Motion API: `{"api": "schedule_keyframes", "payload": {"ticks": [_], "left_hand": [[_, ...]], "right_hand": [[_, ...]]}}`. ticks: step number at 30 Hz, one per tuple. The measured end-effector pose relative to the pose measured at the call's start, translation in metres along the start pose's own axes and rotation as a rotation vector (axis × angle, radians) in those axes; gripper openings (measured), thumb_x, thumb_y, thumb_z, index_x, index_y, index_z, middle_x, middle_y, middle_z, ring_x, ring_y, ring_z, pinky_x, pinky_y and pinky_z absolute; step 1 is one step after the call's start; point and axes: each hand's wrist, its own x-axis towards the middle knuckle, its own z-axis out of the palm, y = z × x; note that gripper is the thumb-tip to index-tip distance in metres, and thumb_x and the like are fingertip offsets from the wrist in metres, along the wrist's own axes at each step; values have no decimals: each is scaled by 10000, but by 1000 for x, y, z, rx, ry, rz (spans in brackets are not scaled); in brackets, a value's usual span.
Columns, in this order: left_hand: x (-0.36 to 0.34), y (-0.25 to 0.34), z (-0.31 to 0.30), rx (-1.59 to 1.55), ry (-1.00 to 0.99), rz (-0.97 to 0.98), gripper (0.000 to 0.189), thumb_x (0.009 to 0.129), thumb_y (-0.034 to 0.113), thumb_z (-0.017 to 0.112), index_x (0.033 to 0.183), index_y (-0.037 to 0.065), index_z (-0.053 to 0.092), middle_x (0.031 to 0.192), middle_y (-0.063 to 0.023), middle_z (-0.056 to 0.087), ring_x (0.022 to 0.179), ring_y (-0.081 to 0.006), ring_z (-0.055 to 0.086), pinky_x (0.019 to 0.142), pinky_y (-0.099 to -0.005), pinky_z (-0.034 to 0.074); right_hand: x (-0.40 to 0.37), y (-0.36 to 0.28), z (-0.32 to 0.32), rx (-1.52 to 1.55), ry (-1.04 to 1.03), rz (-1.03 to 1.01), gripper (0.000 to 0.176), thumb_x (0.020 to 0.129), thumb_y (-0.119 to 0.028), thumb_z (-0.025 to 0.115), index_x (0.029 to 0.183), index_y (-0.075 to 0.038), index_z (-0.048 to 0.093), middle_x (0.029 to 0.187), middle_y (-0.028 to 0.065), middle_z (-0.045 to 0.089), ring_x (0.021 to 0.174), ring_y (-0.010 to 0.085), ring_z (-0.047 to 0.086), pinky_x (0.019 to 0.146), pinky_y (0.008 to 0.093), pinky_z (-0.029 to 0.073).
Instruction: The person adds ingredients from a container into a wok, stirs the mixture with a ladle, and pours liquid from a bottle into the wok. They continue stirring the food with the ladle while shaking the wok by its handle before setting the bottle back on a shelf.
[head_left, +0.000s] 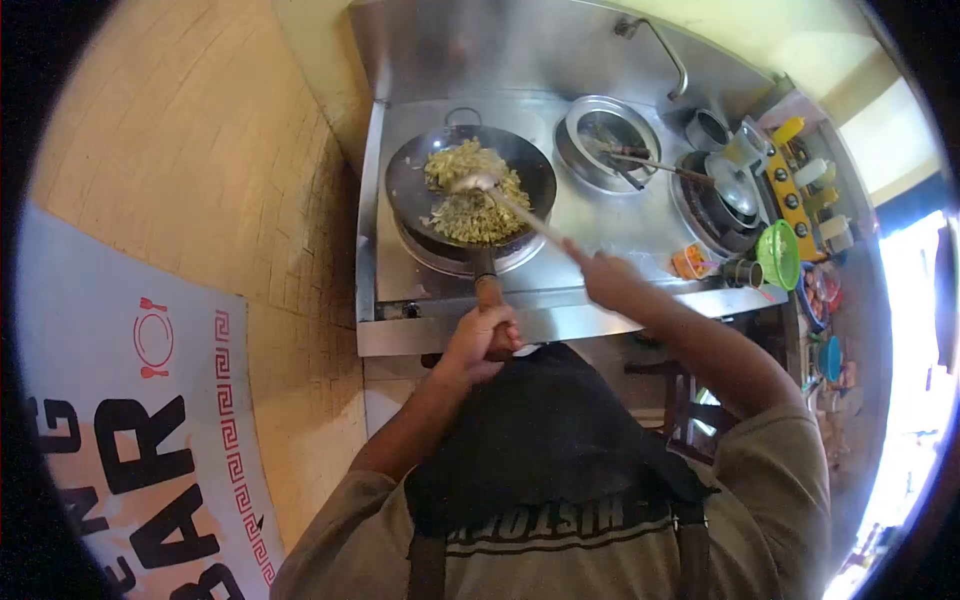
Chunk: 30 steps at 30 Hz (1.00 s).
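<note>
A dark wok (405, 185) sits over the left burner of a steel stove. Inside it lies a heap of chopped, yellow-green food (478, 220). My left hand (480, 338) is wrapped around the wok's wooden handle (488, 292) at the stove's front edge. My right hand (605, 275) grips the long handle of a wok ladle (530, 218), which slants left into the wok. The ladle's bowl is blurred and rests in or just over the food, so its exact contact is hard to make out.
A steel pot (600, 185) with utensils across it stands right of the wok. Farther right are a lidded pan (735, 185), a green basket (778, 255), an orange container (690, 262) and several squeeze bottles (812, 172). A faucet (665, 50) hangs over the back. A tiled wall (220, 120) borders the left.
</note>
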Motion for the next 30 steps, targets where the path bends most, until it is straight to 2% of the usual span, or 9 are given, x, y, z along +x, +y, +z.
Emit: {"api": "schedule_keyframes", "payload": {"ticks": [4,7,8,11,12,15,21,24,30], "left_hand": [[2,-6,8,-15,-50,26,99,811,79,593,833,32,508,648,-54,507,544,-164,534,507,-324,480],[18,-8,-13,-33,-49,14,82,826,78,577,822,47,502,675,-40,505,581,-150,531,532,-323,465],[22,-6,-14,-30,-45,21,76,836,79,569,817,54,500,686,-33,504,598,-142,530,544,-322,457],[32,-11,-23,-44,-88,18,91,829,67,576,842,72,487,698,-26,501,597,-138,522,545,-323,454],[35,-12,-26,-56,-89,26,103,819,55,583,844,68,484,692,-31,501,582,-144,526,532,-330,466],[35,-15,-34,-91,-96,37,130,799,35,596,848,61,478,677,-41,502,550,-158,536,505,-346,491],[39,-2,-42,43,-80,36,102,825,68,576,851,61,478,686,-53,516,565,-163,550,519,-349,495],[21,-3,-45,118,-47,23,93,836,89,567,843,40,488,697,-67,537,595,-164,561,541,-354,492],[-15,-16,30,131,-1,112,142,802,113,603,745,9,524,613,-82,534,516,-210,551,506,-338,478]], "right_hand": [[-11,44,-6,290,205,-181,478,919,-191,472,1384,-120,386,669,172,582,509,270,572,499,402,484],[-40,-6,-102,934,-364,308,455,935,-228,474,1373,-126,413,634,72,522,481,156,512,436,297,446],[-48,-7,-109,927,-371,259,460,944,-244,458,1386,-132,394,642,14,471,491,91,480,398,234,405],[-61,-24,-121,607,-472,284,458,943,-244,457,1378,-112,404,680,75,557,526,165,562,452,304,458],[-66,-3,-81,26,-143,-175,491,915,-173,462,1391,-94,369,765,163,626,624,270,629,551,394,498],[-57,-26,-86,-216,-299,46,511,885,-126,440,1374,-27,327,795,224,638,767,339,652,634,484,512],[16,-41,20,-108,-25,39,517,895,-109,422,1371,42,288,783,178,636,622,316,642,565,437,524],[-46,-70,-30,-100,-225,60,589,853,-64,456,1404,-12,256,836,230,615,732,347,644,627,453,509],[-42,9,-96,-511,-93,-9,588,872,-101,479,1427,-178,301,903,172,610,699,283,646,567,391,523]]}}
